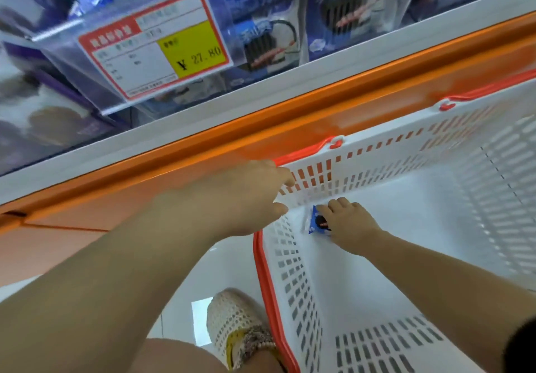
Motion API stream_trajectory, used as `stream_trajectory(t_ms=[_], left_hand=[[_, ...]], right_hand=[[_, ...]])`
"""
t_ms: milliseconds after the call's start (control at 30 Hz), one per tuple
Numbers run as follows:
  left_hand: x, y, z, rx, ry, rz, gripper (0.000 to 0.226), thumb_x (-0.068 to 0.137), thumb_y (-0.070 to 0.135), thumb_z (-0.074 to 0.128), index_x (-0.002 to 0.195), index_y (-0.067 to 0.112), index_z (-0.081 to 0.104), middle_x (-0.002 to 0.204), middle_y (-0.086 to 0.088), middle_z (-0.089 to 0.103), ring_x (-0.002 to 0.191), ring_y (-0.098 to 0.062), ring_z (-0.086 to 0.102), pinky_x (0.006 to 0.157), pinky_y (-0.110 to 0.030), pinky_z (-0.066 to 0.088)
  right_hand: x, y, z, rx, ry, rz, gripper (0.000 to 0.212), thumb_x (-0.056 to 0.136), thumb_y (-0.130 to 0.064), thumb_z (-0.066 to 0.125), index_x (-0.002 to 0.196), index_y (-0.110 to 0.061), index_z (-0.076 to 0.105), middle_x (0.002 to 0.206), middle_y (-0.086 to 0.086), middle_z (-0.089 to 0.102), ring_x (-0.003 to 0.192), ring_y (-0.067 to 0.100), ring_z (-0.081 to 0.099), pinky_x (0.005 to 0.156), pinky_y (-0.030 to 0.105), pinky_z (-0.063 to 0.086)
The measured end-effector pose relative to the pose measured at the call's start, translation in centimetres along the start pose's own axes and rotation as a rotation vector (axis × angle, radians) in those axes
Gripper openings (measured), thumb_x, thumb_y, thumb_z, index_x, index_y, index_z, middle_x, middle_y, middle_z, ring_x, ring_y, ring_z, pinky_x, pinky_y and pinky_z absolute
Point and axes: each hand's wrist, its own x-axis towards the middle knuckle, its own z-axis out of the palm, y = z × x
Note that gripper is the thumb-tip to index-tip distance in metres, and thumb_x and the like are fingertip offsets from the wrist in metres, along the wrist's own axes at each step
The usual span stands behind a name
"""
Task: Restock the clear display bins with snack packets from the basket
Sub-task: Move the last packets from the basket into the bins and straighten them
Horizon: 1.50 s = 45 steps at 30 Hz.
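Note:
A white slotted basket point(293, 280) with an orange-red rim stands on the floor below the shelf. My left hand point(246, 198) grips its near top corner. My right hand point(348, 227) reaches down to the basket floor and pinches a small blue snack packet point(314, 223) lying in the far left corner; no other packet shows in the basket. Above, clear display bins point(261, 24) hold blue-and-white snack packets behind a transparent front.
A red-and-yellow price tag point(156, 44) hangs on the bin front. An orange shelf ledge point(203, 152) with a white strip runs under the bins. My foot in a cream mesh shoe point(237, 323) stands beside the basket on the white floor.

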Motion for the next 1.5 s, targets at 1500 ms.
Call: stream_trajectory(t_ms=[1500], left_hand=[[-0.3,-1.8,-22.5,-0.273,0.907,-0.163,0.057,0.090,0.038,0.065,0.142,0.028,0.044,0.128,-0.003,0.061,0.094,-0.024,0.063,0.075,-0.037,0.055]], right_hand=[[-11.1,6.3,-49.0,0.039,0.678,0.020,0.045,0.093,-0.039,0.057,0.132,-0.017,0.053,0.123,0.008,0.058,0.112,0.029,0.055,0.093,0.041,0.050]])
